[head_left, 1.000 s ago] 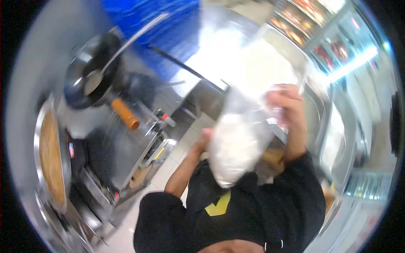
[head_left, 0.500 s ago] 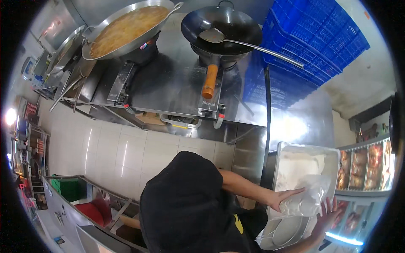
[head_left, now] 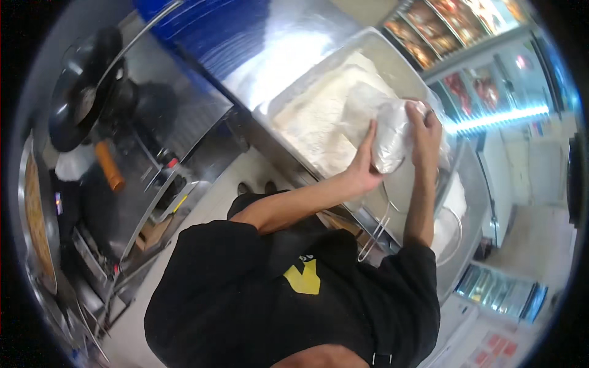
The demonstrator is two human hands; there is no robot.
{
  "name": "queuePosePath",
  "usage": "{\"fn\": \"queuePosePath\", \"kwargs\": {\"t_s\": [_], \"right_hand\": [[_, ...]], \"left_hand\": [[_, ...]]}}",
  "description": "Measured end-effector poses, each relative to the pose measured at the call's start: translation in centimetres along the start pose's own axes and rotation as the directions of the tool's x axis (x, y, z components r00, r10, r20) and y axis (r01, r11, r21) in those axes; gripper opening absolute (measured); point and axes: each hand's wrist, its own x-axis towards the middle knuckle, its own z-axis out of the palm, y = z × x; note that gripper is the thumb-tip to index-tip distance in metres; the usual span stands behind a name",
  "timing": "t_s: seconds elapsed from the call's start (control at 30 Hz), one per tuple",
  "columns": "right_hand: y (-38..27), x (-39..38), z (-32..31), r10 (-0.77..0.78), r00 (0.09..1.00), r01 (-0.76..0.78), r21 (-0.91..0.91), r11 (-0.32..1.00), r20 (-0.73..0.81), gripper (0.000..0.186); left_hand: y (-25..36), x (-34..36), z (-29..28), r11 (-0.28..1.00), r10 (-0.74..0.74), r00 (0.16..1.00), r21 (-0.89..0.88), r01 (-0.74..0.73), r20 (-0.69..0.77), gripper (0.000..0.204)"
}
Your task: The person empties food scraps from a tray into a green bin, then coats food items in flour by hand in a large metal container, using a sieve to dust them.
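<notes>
Both my hands grip a clear plastic bag [head_left: 391,138], crumpled, with something pale inside that I cannot make out. My left hand [head_left: 366,164] presses on the bag's left side, thumb upward. On the other side, my right hand [head_left: 424,138] has its fingers curled over the top. The bag is above a rectangular bin [head_left: 262,113] that contains white powder [head_left: 313,126]. Whether the bag's lower end touches the powder is hidden by my hands.
A second tub [head_left: 478,211] beside the bin holds white powder and a wire-handled strainer [head_left: 455,236]. A wok [head_left: 64,132] with a wooden handle [head_left: 109,167] and a long-handled spatula [head_left: 138,37] stand left. Beyond is a wide pan of brown liquid [head_left: 37,221]. A glass-fronted fridge [head_left: 432,27] is upper right.
My view and body have turned right, toward the bin. My right hand has come in from the bin's edge and closed on the bag, which is lifted and bunched between both hands.
</notes>
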Motion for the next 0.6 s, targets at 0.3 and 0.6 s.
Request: {"fn": "queuePosePath", "kwargs": {"t_s": [0.3, 0.6], "right_hand": [[-1.9, -0.6, 0.2, -0.047, 0.990, 0.061, 0.103, 0.993, -0.131, 0.024], [-4.1, -0.8, 1.0, -0.214, 0.960, 0.233, 0.091, 0.968, -0.183, 0.018]], "left_hand": [[-1.4, 1.0, 0.9, 0.928, -0.189, 0.982, -0.332, 0.173, -0.019, 0.066], [-0.7, 0.5, 1.9, 0.917, -0.162, 0.986, -0.367, 0.159, 0.021, 0.063]]}}
